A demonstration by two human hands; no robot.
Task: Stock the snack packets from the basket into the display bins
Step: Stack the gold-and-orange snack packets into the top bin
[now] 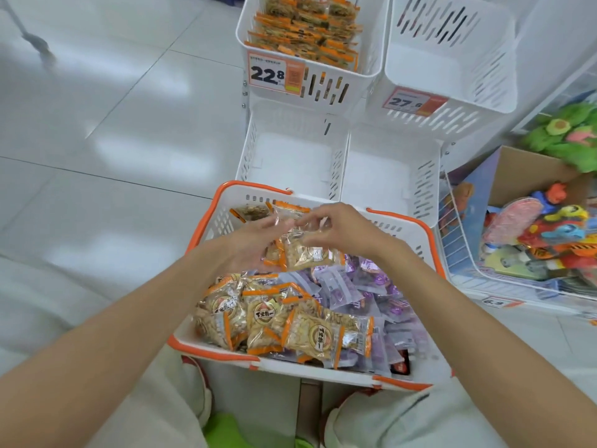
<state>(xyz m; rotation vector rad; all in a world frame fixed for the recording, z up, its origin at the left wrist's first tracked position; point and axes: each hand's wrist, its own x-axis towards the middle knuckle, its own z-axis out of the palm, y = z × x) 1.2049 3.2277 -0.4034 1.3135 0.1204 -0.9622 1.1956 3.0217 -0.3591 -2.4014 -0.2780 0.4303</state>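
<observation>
A white basket with orange trim [206, 218] sits in front of me, full of orange-edged peanut packets [310, 334] on its left and purple packets [365, 295] on its right. Above the basket's far half my left hand [255, 244] and my right hand [336, 231] meet on a small stack of orange-edged packets [307, 253]; both hands' fingers pinch the clear top edges. Beyond the basket stand white display bins: the lower left bin [290, 156] and lower right bin [391, 169] hold nothing, the upper left bin [310, 33] holds orange packets, the upper right bin [452, 50] holds nothing.
Price tags reading 22.8 [274, 74] and 27.6 [412, 101] hang on the upper bins. A wire bin of colourful toys [529, 240] and a cardboard box [517, 169] stand at the right. Glossy tiled floor [113, 140] spreads to the left. My knees are below the basket.
</observation>
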